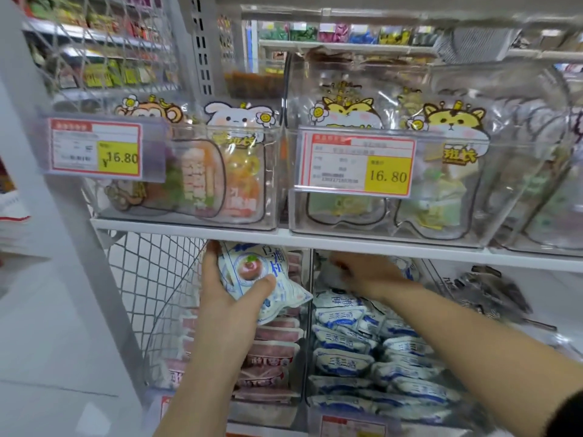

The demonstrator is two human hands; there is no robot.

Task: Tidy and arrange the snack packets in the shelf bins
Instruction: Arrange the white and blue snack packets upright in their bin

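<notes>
1. The lower left bin (268,416) holds pink packets (271,351) stacked front to back.
2. Above that bin, the left hand (227,294) grips a white-and-blue packet (252,272). The fingers wrap its left edge and the thumb presses across its front. The packet sits just under the shelf (347,242), tilted, with one corner reaching toward the divider.
3. The lower right bin (315,416) is full of blue packets (344,357) in overlapping rows.
4. The right hand (369,272) reaches deep into the back of this bin, over the blue packets. It is blurred, so I cannot tell whether its fingers are spread or closed on anything.
5. The upper left bin (271,184) is clear. It holds a monkey pouch (148,115) and a rabbit pouch (233,118), both upright, with colourful sweets inside.
6. The upper right bin (485,197), also clear, holds two tiger pouches (350,111) with pale green contents.
7. Each upper bin carries a price tag (94,149) on its front that reads 16.80.
8. Dark packets (485,294) lie to the right of the blue bin.
9. The white shelf bears the upper bins. A wire mesh (151,279) closes the rack's left side.
10. A pale floor (41,326) shows beyond the mesh, and more stocked shelves stand blurred behind.
</notes>
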